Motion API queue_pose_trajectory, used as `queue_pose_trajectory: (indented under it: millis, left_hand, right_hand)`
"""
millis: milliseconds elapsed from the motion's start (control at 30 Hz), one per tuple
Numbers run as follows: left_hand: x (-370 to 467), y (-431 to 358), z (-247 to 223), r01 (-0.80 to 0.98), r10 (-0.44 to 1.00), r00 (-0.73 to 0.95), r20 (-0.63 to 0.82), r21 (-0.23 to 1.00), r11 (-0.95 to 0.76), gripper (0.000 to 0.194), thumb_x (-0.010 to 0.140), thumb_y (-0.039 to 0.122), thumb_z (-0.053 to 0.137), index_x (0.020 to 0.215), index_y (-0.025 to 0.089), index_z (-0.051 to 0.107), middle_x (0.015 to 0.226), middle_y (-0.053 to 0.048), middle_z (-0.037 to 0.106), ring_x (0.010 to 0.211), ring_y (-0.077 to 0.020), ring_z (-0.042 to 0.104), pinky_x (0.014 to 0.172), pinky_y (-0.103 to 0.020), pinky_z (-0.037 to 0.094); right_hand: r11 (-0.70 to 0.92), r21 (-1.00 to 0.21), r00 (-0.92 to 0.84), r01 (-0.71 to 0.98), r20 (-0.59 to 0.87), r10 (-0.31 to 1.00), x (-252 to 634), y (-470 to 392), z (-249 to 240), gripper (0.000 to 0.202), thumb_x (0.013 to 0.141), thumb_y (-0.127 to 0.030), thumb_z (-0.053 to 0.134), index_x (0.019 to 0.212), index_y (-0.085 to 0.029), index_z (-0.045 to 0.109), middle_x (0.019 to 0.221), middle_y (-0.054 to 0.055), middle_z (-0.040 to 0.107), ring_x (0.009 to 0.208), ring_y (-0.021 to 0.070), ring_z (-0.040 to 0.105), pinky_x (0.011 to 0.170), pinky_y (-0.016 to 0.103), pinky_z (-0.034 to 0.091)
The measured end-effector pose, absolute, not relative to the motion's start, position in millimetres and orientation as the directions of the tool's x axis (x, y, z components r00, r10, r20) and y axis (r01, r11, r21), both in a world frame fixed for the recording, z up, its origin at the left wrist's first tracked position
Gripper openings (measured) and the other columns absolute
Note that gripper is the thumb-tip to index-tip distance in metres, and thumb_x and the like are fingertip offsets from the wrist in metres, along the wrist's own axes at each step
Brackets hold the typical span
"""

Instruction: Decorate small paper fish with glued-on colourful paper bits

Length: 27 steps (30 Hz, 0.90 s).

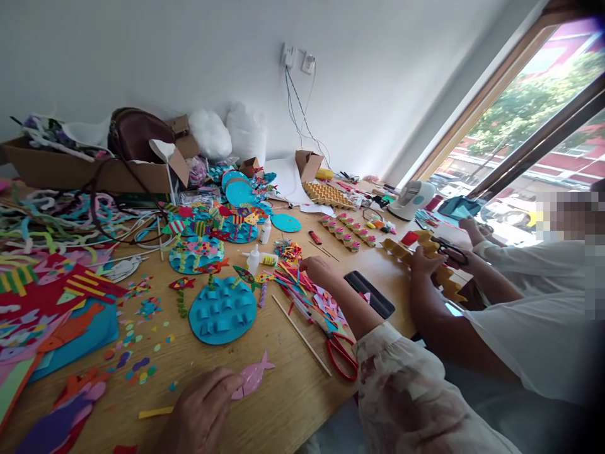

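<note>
My left hand (203,407) is at the table's front edge, its fingers closed on the head end of a pink paper fish (254,377). Farther out, my right hand (319,272) reaches over a pile of coloured paper strips (292,277), fingers bent together; what they hold, if anything, is hidden. Left of that pile lies a blue oval card (222,310) with raised paper loops. Glue bottles (253,260) stand behind the card. Under my right forearm are red-handled scissors (341,356), with a thin wooden stick (302,335) beside them.
Coloured paper dots (137,362) and a purple cutout (57,419) lie at left. A black case (369,294) sits right of my forearm. At right, a co-worker's hands (425,261) hold scissors (451,251) and a yellow egg-tray piece (401,251). Cardboard boxes (80,173) stand behind.
</note>
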<state>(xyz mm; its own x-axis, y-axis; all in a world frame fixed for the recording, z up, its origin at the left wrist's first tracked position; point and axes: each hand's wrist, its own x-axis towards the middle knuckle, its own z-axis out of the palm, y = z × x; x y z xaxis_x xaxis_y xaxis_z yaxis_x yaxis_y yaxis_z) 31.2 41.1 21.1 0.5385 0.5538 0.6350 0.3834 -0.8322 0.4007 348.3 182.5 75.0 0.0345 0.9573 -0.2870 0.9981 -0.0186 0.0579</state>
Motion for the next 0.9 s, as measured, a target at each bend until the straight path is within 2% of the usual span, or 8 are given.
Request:
queue_pose_trajectory:
  millis: [200, 300, 433, 700, 900]
  left_hand:
    - [32, 41, 28, 0.416, 0.549, 0.456, 0.700, 0.377, -0.827, 0.026, 0.087, 0.014, 0.037, 0.093, 0.020, 0.061, 0.080, -0.003, 0.068, 0.074, -0.0105, 0.065, 0.070, -0.013, 0.050]
    - [29, 43, 32, 0.475, 0.632, 0.391, 0.669, 0.442, -0.761, 0.025, 0.085, 0.011, 0.038, 0.094, 0.017, 0.060, 0.087, -0.005, 0.065, 0.083, -0.0123, 0.063, 0.074, -0.017, 0.050]
    - [26, 46, 35, 0.497, 0.688, 0.333, 0.644, 0.500, -0.709, 0.023, 0.084, 0.008, 0.039, 0.093, 0.016, 0.059, 0.090, -0.006, 0.062, 0.084, -0.0119, 0.061, 0.076, -0.018, 0.049]
    - [26, 46, 27, 0.466, 0.689, 0.346, 0.637, 0.520, -0.715, 0.026, 0.082, 0.008, 0.039, 0.095, 0.018, 0.060, 0.090, -0.005, 0.063, 0.083, -0.0123, 0.062, 0.075, -0.017, 0.049]
    - [28, 44, 11, 0.428, 0.702, 0.366, 0.612, 0.559, -0.710, 0.027, 0.084, 0.008, 0.038, 0.098, 0.019, 0.059, 0.093, -0.005, 0.062, 0.088, -0.0123, 0.061, 0.078, -0.017, 0.047]
  right_hand:
    - [0.067, 0.027, -0.056, 0.997, -0.300, 0.952, 331, 188, 72, 0.024, 0.087, -0.029, 0.050, 0.107, -0.017, 0.056, 0.110, 0.007, 0.057, 0.094, 0.0177, 0.057, 0.080, 0.038, 0.048]
    - [0.092, 0.025, -0.080, 0.995, -0.305, 0.949, 325, 191, 66, 0.026, 0.087, -0.030, 0.050, 0.109, -0.017, 0.055, 0.112, 0.007, 0.056, 0.095, 0.0186, 0.057, 0.080, 0.038, 0.048]
    - [0.100, 0.031, -0.086, 0.995, -0.308, 0.947, 321, 195, 55, 0.027, 0.087, -0.030, 0.050, 0.111, -0.017, 0.054, 0.113, 0.007, 0.055, 0.095, 0.0189, 0.057, 0.080, 0.038, 0.048]
    - [0.039, 0.097, -0.014, 0.994, -0.247, 0.969, 330, 197, 61, 0.028, 0.087, -0.030, 0.050, 0.112, -0.017, 0.053, 0.114, 0.008, 0.055, 0.095, 0.0186, 0.057, 0.079, 0.039, 0.049]
    - [0.041, 0.084, -0.016, 0.996, -0.275, 0.961, 320, 203, 58, 0.028, 0.087, -0.030, 0.050, 0.112, -0.017, 0.053, 0.113, 0.008, 0.055, 0.094, 0.0186, 0.057, 0.079, 0.039, 0.049]
